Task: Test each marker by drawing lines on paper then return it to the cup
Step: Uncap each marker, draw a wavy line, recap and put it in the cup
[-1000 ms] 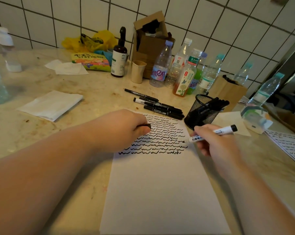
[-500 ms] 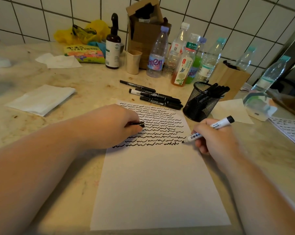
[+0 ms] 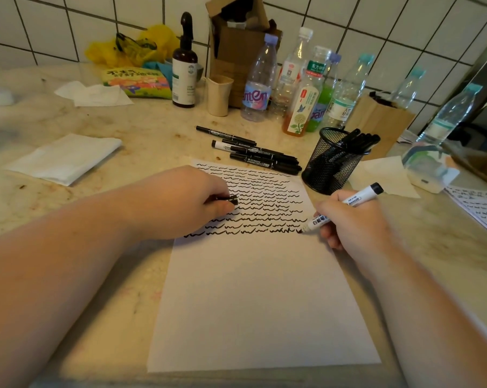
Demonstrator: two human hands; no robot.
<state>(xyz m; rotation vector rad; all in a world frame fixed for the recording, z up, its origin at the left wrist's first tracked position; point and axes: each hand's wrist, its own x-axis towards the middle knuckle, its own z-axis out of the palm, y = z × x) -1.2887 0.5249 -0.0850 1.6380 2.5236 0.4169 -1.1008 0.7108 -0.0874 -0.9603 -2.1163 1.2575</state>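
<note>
Marker test well along, with the sheet's upper part filled.

Wavy lines cover the top of the paper (image 3: 259,289); four markers (image 3: 253,152) lie just beyond it, and several stand in the cup (image 3: 332,163) off its far right corner, so I judge some remain untested. The right hand (image 3: 351,219) grips a white marker (image 3: 340,208), tip on the bottom row's right end; half a second ago it hung just off the edge. The left hand (image 3: 180,200) pinches the cap (image 3: 231,199), as before.
</note>
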